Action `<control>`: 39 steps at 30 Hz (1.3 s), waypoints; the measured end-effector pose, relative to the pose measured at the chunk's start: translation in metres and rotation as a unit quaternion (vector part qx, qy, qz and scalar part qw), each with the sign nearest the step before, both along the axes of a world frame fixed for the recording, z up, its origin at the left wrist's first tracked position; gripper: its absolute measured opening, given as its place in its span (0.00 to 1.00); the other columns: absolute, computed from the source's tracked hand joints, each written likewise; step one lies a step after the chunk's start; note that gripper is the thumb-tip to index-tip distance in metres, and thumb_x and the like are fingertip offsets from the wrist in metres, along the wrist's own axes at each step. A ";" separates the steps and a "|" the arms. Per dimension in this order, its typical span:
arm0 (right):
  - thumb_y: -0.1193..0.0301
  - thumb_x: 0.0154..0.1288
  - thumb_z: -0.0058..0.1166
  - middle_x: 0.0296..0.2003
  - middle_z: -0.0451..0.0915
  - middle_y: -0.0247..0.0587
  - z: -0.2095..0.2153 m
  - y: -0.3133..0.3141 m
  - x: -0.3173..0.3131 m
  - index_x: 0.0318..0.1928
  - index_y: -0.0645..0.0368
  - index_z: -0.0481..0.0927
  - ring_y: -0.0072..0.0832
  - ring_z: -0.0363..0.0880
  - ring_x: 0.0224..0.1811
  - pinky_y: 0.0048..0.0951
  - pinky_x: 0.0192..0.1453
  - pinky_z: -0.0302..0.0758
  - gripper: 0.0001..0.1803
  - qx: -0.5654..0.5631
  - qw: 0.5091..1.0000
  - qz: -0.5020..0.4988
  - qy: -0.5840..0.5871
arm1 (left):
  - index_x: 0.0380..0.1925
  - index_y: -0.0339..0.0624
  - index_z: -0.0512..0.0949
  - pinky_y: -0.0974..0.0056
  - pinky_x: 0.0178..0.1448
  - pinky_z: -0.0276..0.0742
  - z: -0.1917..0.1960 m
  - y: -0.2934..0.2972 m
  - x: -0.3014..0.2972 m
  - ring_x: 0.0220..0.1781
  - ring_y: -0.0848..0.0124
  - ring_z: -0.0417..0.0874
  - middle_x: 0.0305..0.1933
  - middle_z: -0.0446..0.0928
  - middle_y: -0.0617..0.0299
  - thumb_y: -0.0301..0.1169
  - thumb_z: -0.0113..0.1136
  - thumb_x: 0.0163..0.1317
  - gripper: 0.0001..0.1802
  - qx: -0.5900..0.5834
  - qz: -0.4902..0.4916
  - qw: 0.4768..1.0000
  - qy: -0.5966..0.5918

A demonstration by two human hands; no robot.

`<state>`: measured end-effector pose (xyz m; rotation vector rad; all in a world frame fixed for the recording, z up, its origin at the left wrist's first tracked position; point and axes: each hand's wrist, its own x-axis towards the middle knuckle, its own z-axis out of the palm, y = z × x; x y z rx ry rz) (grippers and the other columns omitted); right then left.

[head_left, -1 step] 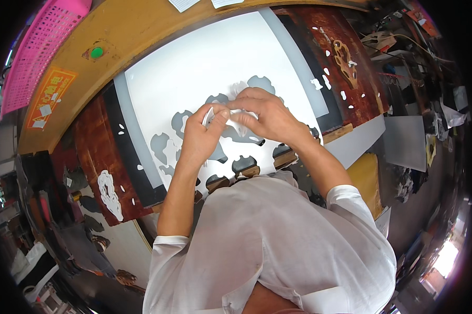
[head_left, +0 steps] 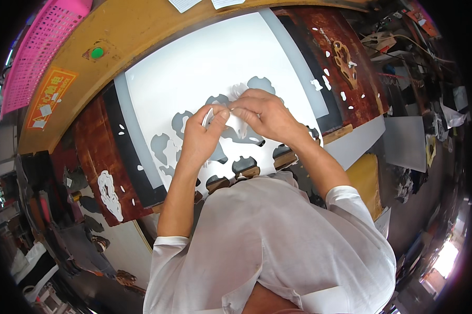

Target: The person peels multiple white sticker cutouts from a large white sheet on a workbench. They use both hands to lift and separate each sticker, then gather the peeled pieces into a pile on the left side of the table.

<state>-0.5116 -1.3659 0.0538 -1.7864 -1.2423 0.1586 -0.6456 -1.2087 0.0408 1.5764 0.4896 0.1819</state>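
Observation:
Both my hands meet over a large white sheet (head_left: 204, 57) with several shaped holes cut through it near me. My left hand (head_left: 200, 137) is closed on a white cut-out piece (head_left: 208, 116), its thumb on top and the piece's edge showing beside it. My right hand (head_left: 267, 112) is closed too, thumb and fingertips pinched together against the left thumb tip; what lies in the pinch is too small to make out. Just beneath the right hand is a blurred white patch. Grey board shows through the holes.
A metal cutting die (head_left: 344, 63) lies on the red-brown board at right, among small white scraps. A stack of white cut-outs (head_left: 109, 196) rests at left. Beyond stand a yellow machine frame (head_left: 136, 36) with a green button (head_left: 97, 53) and a pink basket (head_left: 42, 47).
My right fingers, spread a little over the white piece before, have drawn together into a pinch by the left thumb. The left hand stays put, holding the piece.

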 end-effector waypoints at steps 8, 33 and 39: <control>0.73 0.72 0.59 0.49 0.89 0.51 -0.034 -0.021 0.012 0.59 0.57 0.87 0.46 0.87 0.52 0.38 0.61 0.82 0.17 -0.034 0.900 -0.061 0.431 | 0.48 0.36 0.85 0.65 0.48 0.79 -0.018 -0.010 -0.008 0.40 0.74 0.82 0.39 0.85 0.64 0.33 0.64 0.74 0.12 0.030 0.027 0.999 0.036; 0.69 0.65 0.69 0.35 0.88 0.35 -0.018 0.002 0.065 0.50 0.63 0.90 0.20 0.83 0.36 0.25 0.42 0.78 0.15 -0.152 0.909 0.117 0.370 | 0.68 0.37 0.78 0.66 0.64 0.78 -0.007 0.019 0.042 0.57 0.70 0.83 0.62 0.80 0.59 0.41 0.77 0.63 0.36 -0.062 -0.077 0.991 -0.085; 0.66 0.66 0.69 0.45 0.89 0.40 -0.066 -0.001 0.056 0.53 0.58 0.89 0.27 0.85 0.48 0.30 0.58 0.79 0.17 0.009 0.963 -0.087 0.254 | 0.61 0.31 0.79 0.53 0.68 0.82 -0.004 0.019 0.048 0.63 0.57 0.84 0.65 0.81 0.43 0.33 0.50 0.82 0.18 -0.182 0.044 0.982 -0.036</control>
